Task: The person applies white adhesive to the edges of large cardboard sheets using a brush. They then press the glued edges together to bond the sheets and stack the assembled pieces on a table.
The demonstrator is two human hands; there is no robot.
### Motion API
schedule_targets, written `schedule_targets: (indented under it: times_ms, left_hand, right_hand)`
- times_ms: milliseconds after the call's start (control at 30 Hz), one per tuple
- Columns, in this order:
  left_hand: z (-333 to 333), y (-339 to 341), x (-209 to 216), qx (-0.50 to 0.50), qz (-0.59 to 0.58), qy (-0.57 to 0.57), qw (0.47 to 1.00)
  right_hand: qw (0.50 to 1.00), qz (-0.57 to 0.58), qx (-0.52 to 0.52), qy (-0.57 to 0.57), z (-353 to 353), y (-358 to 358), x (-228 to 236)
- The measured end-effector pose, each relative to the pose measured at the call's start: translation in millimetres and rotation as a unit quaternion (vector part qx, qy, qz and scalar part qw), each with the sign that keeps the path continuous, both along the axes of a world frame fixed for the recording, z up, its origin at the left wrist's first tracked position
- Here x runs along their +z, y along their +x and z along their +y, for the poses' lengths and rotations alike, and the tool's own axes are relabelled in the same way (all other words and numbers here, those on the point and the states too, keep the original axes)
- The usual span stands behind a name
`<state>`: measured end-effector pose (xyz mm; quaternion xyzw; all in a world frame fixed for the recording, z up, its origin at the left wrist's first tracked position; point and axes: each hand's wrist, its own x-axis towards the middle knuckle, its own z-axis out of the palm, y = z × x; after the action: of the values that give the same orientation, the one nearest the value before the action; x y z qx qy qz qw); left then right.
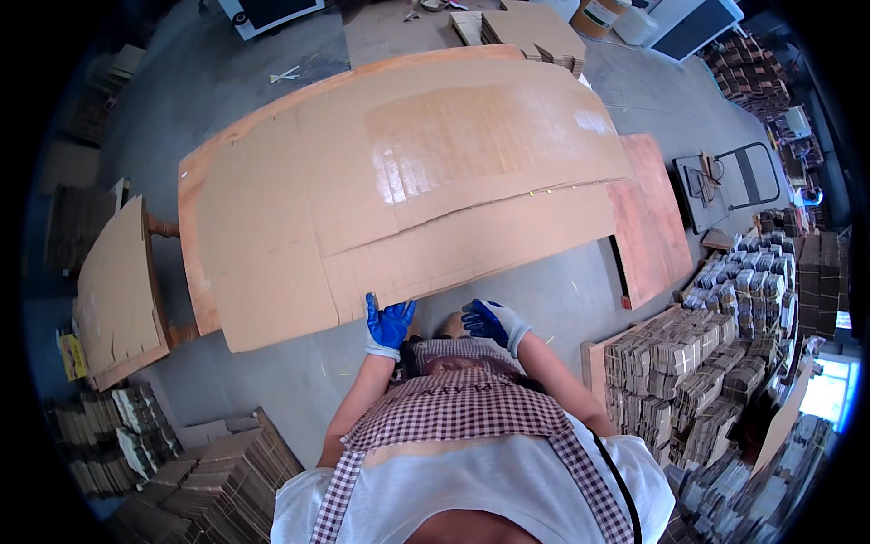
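Both of my hands wear white gloves with blue coated palms. My left hand [388, 324] is at the near edge of a large table covered with cardboard, its fingers spread and nothing in them. To its right, my right hand [494, 322] hangs in front of my body, a little short of that edge, fingers apart and holding nothing. A big cardboard sheet [263, 218] covers most of the tabletop. Across it, another brown sheet [471, 136] has a glossy patch, and its near edge looks ragged.
A reddish wooden board [654, 222] adjoins the table at the right, with a flat hand cart [725, 186] beyond. Tied cardboard bundles [675, 363] stand at my right, more stacks [222, 471] at lower left. A smaller cardboard-topped table [113, 295] is at far left.
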<state>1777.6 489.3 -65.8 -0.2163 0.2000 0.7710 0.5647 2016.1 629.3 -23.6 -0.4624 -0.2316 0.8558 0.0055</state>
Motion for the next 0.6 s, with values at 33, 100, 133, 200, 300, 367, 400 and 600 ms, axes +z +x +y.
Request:
schedule_targets:
  times_ms: [33,100,133,200,300,367,400,600]
  left_hand:
    - [-1,0,1,-0.002,-0.003,0.004,1.0]
    - [-1,-2,-1,-0.003,-0.002,-0.01,1.0]
    - [2,-3,-5,-0.001,0.002,-0.027,1.0]
    - [0,-4,-12,0.001,0.008,-0.048,0.999]
    - [-1,-8,-14,-0.003,0.01,-0.044,0.999]
    - [-1,-7,-9,-0.008,0.006,-0.031,0.999]
    - [-1,-6,-7,-0.002,0.0,-0.044,0.999]
    - [7,-2,18,0.005,0.018,-0.09,0.996]
  right_hand:
    - [1.0,-0.003,-0.023,-0.013,-2,-1,-1]
    - [0.999,0.01,-0.041,-0.023,-3,-1,-10]
    - [0.998,0.016,-0.049,-0.028,-3,0,-14]
    - [0.998,0.01,-0.059,-0.018,-4,0,-20]
    - [0.996,0.029,-0.084,-0.023,-2,1,-32]
    - [0.993,0.04,-0.107,-0.02,-2,1,-33]
    - [0.992,0.041,-0.12,-0.012,-3,-2,-31]
    - [0.976,0.083,-0.201,-0.018,-8,-23,-31]
